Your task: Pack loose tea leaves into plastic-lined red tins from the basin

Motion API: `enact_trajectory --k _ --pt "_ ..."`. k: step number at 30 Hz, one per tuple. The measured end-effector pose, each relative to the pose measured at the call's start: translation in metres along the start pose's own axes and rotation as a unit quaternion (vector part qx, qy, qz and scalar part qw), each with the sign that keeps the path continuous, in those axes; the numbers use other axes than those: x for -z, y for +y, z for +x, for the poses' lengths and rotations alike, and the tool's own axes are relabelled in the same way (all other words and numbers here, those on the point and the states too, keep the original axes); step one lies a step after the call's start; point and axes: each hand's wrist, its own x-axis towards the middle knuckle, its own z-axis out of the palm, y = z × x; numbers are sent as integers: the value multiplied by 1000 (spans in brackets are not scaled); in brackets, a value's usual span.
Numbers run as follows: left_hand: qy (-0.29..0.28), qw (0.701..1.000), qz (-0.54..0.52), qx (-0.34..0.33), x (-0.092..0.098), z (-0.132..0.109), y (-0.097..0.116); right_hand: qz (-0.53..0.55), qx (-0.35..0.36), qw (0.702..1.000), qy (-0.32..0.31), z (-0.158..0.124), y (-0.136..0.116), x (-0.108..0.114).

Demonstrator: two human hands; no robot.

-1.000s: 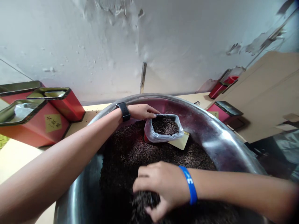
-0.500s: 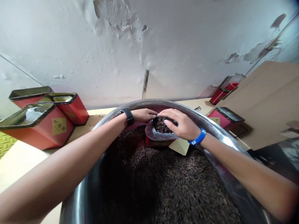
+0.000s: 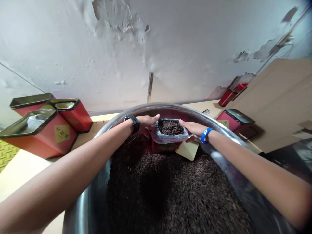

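A big steel basin holds a heap of dark loose tea leaves. At its far side stands a small red tin lined with a clear plastic bag, filled with the same leaves. My left hand, with a black watch on the wrist, presses against the tin's left side with fingers extended. My right hand, with a blue wristband, lies against the tin's right side, fingers stretched along the bag's rim. A pale yellow card rests on the leaves beside the tin.
Three open red tins stand on the pale table at the left. Another red tin sits right of the basin, one more by the wall. Cardboard sheets lean at the right. A peeling white wall stands behind.
My right hand scooped leaves from the near part of the heap, carried them over the tin's mouth, then dropped to the tin's right side. My left hand stayed at the tin.
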Motion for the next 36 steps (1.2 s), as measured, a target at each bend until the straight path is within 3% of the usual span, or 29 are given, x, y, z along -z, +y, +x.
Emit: enact_trajectory --k 3,5,8,13,19,25,27,29,31,33,36 --pt "-13 991 -110 70 -1 -4 6 141 -64 987 -39 2 5 -3" --pt "6 989 -130 71 2 -5 11 167 -58 984 -2 2 3 -1" --pt "61 993 -76 74 11 -3 16 167 -31 984 48 -1 -6 6" --pt "253 966 -52 -29 19 1 28 133 80 972 175 -11 -27 13" --pt "327 942 -24 -66 17 -6 43 101 114 961 231 -14 -36 11" --pt "336 931 59 -127 16 -11 50 58 128 961 238 -21 -43 12" --pt "286 945 101 -121 16 -16 54 18 113 973 202 -26 -45 11" --pt "203 962 149 -102 18 -21 57 -51 90 987 124 -31 -47 10" --pt "147 965 192 -97 20 -26 59 -125 90 984 88 -37 -48 11" --pt "132 962 220 -97 22 -29 59 -182 130 960 167 -45 -55 12" --pt "159 954 237 -95 23 -29 57 -210 256 880 340 -67 -73 0"
